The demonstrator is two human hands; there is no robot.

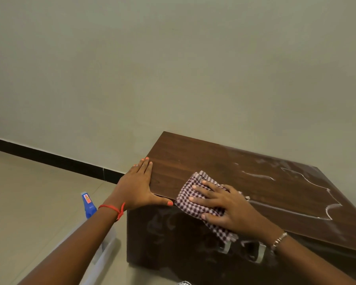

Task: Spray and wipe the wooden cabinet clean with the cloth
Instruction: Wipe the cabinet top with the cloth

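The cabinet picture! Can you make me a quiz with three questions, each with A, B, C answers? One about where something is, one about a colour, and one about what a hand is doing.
1. Where is the spray bottle?
A. On top of the cabinet
B. On the floor to the left of the cabinet
C. In the right hand

2. What colour is the string on the left wrist?
A. Red
B. Green
C. Yellow

3. What is the right hand doing?
A. Hanging in the air
B. Pulling a cabinet handle
C. Pressing the cloth flat on the cabinet top

Answers:
1. B, the blue spray bottle stands low on the floor beside the wooden cabinet, behind the left arm.
2. A, the string by the left hand is red.
3. C, the right hand lies spread on the checked cloth at the cabinet's front edge.
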